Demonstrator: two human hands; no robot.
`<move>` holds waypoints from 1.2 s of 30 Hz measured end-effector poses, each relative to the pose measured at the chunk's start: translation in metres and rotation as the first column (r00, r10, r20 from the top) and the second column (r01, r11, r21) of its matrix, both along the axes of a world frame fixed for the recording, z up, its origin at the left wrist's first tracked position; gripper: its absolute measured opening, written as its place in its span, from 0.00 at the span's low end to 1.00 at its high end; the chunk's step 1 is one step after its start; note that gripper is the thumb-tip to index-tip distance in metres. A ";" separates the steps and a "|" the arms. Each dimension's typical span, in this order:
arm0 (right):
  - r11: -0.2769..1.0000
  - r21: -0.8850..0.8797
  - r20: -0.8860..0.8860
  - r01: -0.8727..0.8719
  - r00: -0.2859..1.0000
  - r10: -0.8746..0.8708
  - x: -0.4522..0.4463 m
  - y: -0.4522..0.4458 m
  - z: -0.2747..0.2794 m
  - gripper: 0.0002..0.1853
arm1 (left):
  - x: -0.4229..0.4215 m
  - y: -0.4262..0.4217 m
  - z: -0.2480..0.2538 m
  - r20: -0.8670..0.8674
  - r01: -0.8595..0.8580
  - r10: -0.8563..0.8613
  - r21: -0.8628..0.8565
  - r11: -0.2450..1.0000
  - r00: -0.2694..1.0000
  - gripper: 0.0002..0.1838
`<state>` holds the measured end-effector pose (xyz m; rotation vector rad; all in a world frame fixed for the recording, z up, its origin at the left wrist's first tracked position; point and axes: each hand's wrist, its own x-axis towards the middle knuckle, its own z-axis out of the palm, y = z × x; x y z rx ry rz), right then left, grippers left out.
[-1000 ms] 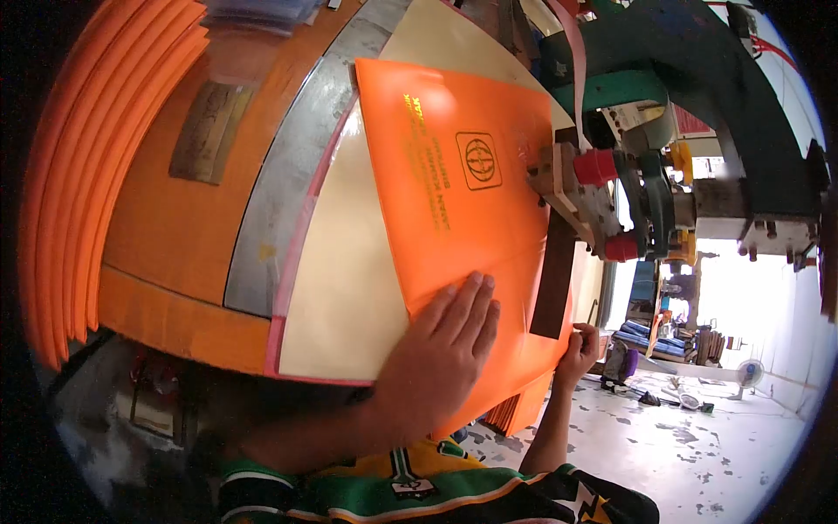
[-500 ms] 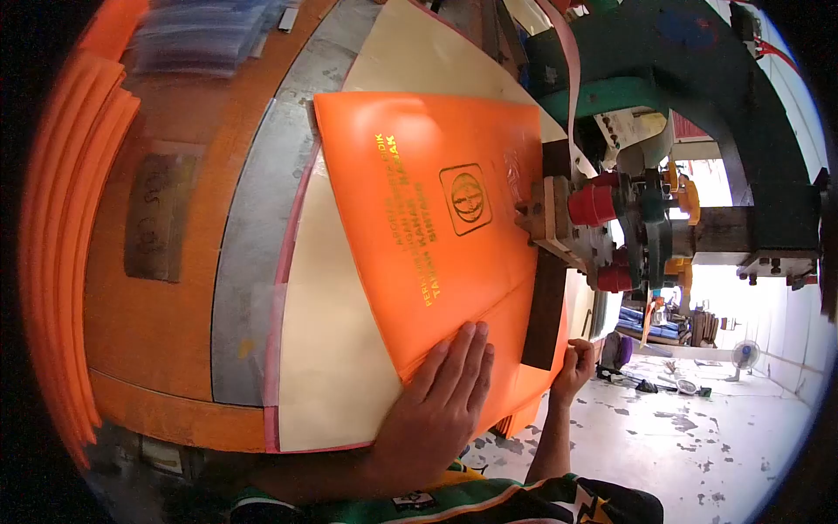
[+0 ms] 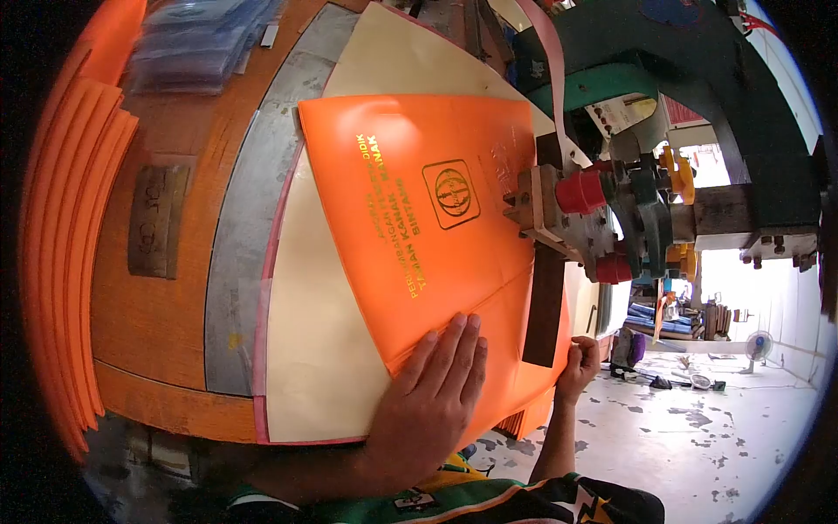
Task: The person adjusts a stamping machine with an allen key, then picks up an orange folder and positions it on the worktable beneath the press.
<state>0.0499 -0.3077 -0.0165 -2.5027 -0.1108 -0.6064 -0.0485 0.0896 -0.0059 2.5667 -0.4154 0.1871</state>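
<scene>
The orange folder (image 3: 454, 258) was touched by the flattened left hand (image 3: 431, 397); its edge was pinched in the right hand (image 3: 580, 368).

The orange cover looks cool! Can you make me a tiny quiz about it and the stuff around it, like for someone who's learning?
1. True or false: the left grip lies flat on the cover.
2. What colour are the letters? A) blue B) gold C) white
3. Which is nearer the orange stack: the clear sheets or the fan?

Key: 1. True. 2. B, gold. 3. The clear sheets; the fan is far off in the background.
</scene>
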 end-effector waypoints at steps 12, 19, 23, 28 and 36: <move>0.999 0.018 0.076 0.044 0.996 -0.045 -0.012 -0.008 -0.005 0.07 | 0.019 0.004 0.000 0.000 0.013 -0.013 -0.103 0.995 1.000 0.29; 0.998 0.053 0.048 -0.013 0.999 0.011 -0.012 -0.002 -0.003 0.06 | 0.019 0.000 -0.011 0.045 -0.005 0.012 -0.168 0.986 0.999 0.28; 0.993 0.098 0.090 -0.062 0.995 0.053 -0.012 0.004 -0.005 0.07 | 0.020 0.007 -0.004 0.011 -0.009 0.011 -0.173 0.985 1.000 0.28; 0.981 0.176 0.091 -0.080 0.994 0.064 -0.014 0.005 -0.008 0.07 | 0.022 0.010 -0.002 0.013 -0.019 0.021 -0.131 0.991 1.000 0.28; 0.960 0.273 0.085 -0.054 0.996 0.032 -0.011 0.001 -0.015 0.06 | 0.022 0.009 -0.002 0.071 -0.046 0.050 -0.067 0.997 0.996 0.28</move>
